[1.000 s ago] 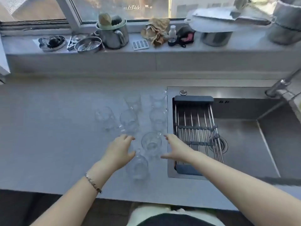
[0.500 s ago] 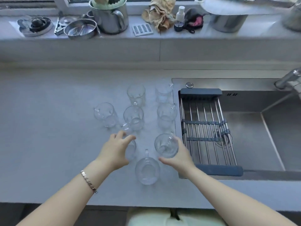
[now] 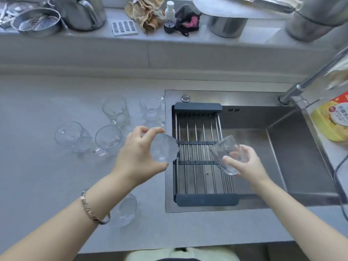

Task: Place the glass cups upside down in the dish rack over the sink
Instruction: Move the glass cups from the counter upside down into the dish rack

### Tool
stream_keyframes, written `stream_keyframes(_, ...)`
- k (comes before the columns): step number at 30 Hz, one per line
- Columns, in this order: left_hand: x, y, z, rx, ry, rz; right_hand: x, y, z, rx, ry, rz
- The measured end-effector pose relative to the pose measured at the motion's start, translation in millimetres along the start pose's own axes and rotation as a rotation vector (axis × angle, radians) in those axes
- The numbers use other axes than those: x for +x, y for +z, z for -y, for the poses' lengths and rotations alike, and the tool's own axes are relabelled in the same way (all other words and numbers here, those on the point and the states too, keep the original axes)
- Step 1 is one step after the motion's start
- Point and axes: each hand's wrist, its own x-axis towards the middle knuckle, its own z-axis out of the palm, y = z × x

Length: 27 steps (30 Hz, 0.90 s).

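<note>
Hands each grip a glass cup.
Left hand (image 3: 138, 157) holds its cup (image 3: 164, 147) at the rack's (image 3: 206, 200) left edge; right hand (image 3: 244, 162) tilts another cup (image 3: 227, 154) above the bars.

Grey countertop (image 3: 47, 181) below cluttered sill (image 3: 263, 37)

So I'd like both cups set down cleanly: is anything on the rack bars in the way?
Nothing visible: the dish rack bars are bare beneath the cup in the right hand and beside the left hand.
</note>
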Motion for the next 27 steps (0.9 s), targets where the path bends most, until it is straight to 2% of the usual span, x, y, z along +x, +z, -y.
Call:
stream_keyframes(4,22.8,36.4,-32.0,-0.018,-0.004,0.076,30.8,-33.7,14.5,-0.139,0.016,0.075)
stream_keyframes(7,38.2,55.6,-46.5,-0.023,-0.041,0.131,60.8,-41.0,29.7,-0.438,-0.19,0.079)
stream_keyframes(10,52.1,67.7,-53.0,0.0,-0.065,0.14,101.5,-29.4,44.1,-0.684,-0.439,0.166)
stream_keyframes(13,63.4,72.9,-53.9,0.012,-0.09,0.125,143.0,-1.5,52.0,-0.833,-0.54,0.234)
stream_keyframes(19,75.2,77.7,-50.2,0.04,-0.063,0.128,192.4,38.4,22.8,-1.167,-0.523,0.244)
stream_keyframes(22,81.4,76.4,-45.2,-0.084,-0.121,0.112,185.2,37.7,10.0,-1.056,-0.572,0.113)
stream_keyframes(24,83.6,75.5,-42.0,-0.177,-0.151,0.092,166.3,33.0,7.0,-0.749,-0.55,0.06)
stream_keyframes(25,84.6,74.6,-42.0,-0.241,-0.177,0.076,152.5,28.7,7.0,-0.55,-0.499,0.132)
stream_keyframes(27,88.6,72.1,-42.6,-0.391,-0.238,0.052,122.6,21.5,9.7,-0.24,-0.422,0.385)
